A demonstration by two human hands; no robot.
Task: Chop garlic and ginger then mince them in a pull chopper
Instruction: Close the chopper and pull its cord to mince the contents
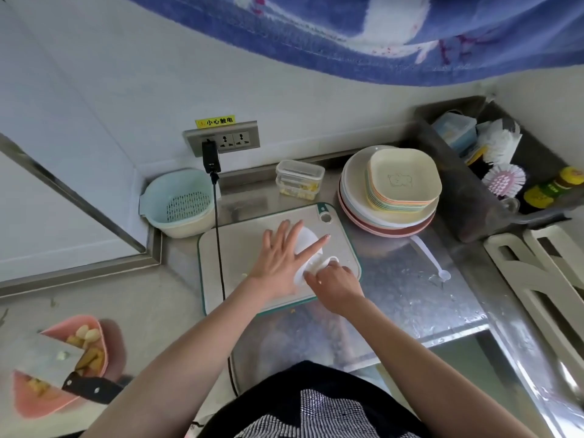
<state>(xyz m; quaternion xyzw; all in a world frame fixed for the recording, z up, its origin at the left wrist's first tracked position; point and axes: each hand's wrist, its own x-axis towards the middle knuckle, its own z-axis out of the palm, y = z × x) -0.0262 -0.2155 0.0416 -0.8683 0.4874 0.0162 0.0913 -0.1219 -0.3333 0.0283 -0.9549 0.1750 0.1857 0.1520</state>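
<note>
A white pull chopper [308, 240] lies on its side on the cutting board [234, 248]. My left hand [282, 259] presses flat on it with fingers spread and straight. My right hand [336, 284] pinches the small white pull handle [331, 260] at the chopper's lid. At the lower left a pink dish [104, 352] holds garlic cloves [87, 333] and ginger pieces. A cleaver [47, 361] with a black handle lies across that dish.
A black cable [218, 235] runs from the wall socket over the board's left side. A pale green colander [180, 202] stands behind the board, a clear lidded box [299, 178] and stacked plates [392, 197] at the back right. A white spoon [433, 260] lies on the steel counter.
</note>
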